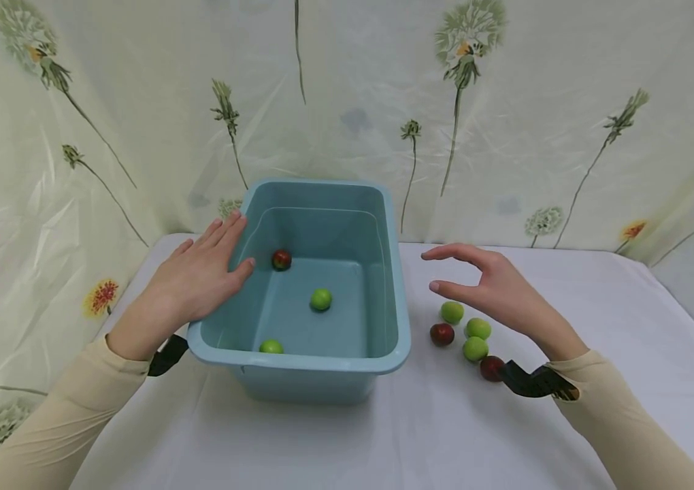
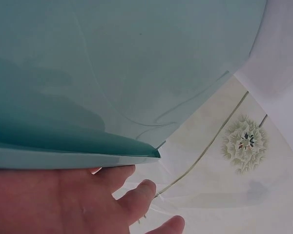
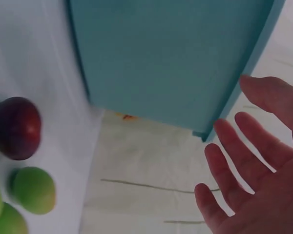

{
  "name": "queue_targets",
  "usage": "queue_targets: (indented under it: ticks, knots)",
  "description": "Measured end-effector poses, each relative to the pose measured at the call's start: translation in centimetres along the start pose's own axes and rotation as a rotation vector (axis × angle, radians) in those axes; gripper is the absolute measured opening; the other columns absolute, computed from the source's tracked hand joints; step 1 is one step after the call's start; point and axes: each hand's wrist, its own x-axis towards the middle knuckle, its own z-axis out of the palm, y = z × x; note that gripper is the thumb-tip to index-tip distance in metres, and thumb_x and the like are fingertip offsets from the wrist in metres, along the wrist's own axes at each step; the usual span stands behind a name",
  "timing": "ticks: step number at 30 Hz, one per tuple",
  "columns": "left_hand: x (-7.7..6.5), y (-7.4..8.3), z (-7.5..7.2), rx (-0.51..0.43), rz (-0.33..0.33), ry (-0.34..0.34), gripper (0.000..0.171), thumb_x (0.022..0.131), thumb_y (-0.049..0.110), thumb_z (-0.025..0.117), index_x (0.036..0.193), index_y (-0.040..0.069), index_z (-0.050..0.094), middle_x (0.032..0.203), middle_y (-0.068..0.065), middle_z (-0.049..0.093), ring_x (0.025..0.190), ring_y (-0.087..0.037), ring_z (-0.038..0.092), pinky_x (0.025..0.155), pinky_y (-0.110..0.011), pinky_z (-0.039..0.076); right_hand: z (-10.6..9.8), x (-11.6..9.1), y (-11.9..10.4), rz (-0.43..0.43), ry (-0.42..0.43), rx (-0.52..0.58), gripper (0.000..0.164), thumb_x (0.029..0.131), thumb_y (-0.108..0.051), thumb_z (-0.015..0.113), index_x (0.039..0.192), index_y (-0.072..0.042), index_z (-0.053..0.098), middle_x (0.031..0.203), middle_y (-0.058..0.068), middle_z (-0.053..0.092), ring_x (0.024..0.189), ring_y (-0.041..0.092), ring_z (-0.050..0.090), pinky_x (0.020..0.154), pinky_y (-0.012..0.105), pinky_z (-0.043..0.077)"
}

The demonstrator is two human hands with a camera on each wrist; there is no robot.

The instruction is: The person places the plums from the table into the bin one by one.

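A blue plastic tub (image 1: 298, 364) stands on the white-covered table, holding a dark red fruit (image 1: 282, 259) and two green ones, one of them a green fruit (image 1: 320, 299) near the middle. My left hand (image 1: 196, 269) rests on the tub's left rim with its fingers straight; in the left wrist view the hand (image 2: 88, 197) lies along that rim. Right of the tub my right hand (image 1: 494, 286) hovers with thumb and fingers spread apart and nothing between them. Below it lie several small fruits, among them a red fruit (image 1: 441, 334) and a green fruit (image 1: 452, 312).
A plastic sheet printed with dandelions (image 1: 347, 122) hangs behind the table and on both sides. White cloth (image 1: 616, 320) covers the table, its far edge running behind the tub. Dark bands (image 1: 531, 380) sit at both wrists.
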Motion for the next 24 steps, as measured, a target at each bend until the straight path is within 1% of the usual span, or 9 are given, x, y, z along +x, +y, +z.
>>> queue_targets:
  ticks: [5, 8, 14, 20, 24]
  knots:
    - [0.0, 0.0, 0.0, 0.002, 0.003, 0.002, 0.072, 0.104, 0.043, 0.038, 0.159, 0.011, 0.006, 0.165, -0.006, 0.000, 0.150, -0.032, 0.003, 0.114, -0.062, 0.011, 0.4, -1.3, 1.3, 0.023, -0.040, 0.010, 0.036, 0.089, -0.042, 0.072, 0.124, -0.041, 0.062, 0.129, -0.016, 0.059, 0.128, 0.009, 0.045, 0.102, 0.047, 0.038]
    - [0.0, -0.1, 0.0, 0.003, 0.006, 0.005, 0.072, 0.104, 0.043, 0.038, 0.159, 0.011, 0.006, 0.165, -0.006, 0.001, 0.150, -0.033, 0.004, 0.114, -0.062, 0.011, 0.5, -2.1, 2.0, 0.038, -0.055, 0.001, 0.035, 0.090, -0.040, 0.072, 0.124, -0.041, 0.062, 0.129, -0.016, 0.059, 0.128, 0.010, 0.046, 0.102, 0.048, 0.038]
    - [0.0, 0.0, 0.0, 0.001, 0.010, 0.006, 0.072, 0.104, 0.043, 0.038, 0.159, 0.011, 0.006, 0.165, -0.006, 0.001, 0.150, -0.033, 0.004, 0.114, -0.062, 0.011, 0.8, -3.4, 3.6, 0.042, -0.076, -0.019, 0.036, 0.090, -0.034, 0.073, 0.125, -0.032, 0.063, 0.128, -0.010, 0.060, 0.128, 0.018, 0.047, 0.101, 0.056, 0.039]
    - [0.1, 0.0, 0.0, 0.000, 0.008, 0.001, 0.072, 0.104, 0.043, 0.038, 0.159, 0.011, 0.005, 0.165, -0.006, 0.001, 0.150, -0.032, 0.003, 0.114, -0.062, 0.011, 1.4, -4.4, 4.9, 0.066, -0.101, 0.000, 0.034, 0.090, -0.036, 0.073, 0.123, -0.033, 0.064, 0.125, -0.004, 0.063, 0.128, 0.019, 0.047, 0.102, 0.056, 0.037]
    - [0.1, 0.0, 0.0, -0.003, 0.009, 0.002, 0.072, 0.104, 0.043, 0.038, 0.159, 0.011, 0.005, 0.165, -0.007, 0.001, 0.150, -0.032, 0.003, 0.114, -0.062, 0.011, 2.0, -4.9, 5.4, 0.069, -0.105, 0.000, 0.036, 0.090, -0.038, 0.073, 0.122, -0.026, 0.066, 0.123, -0.004, 0.065, 0.126, 0.020, 0.049, 0.103, 0.056, 0.037]
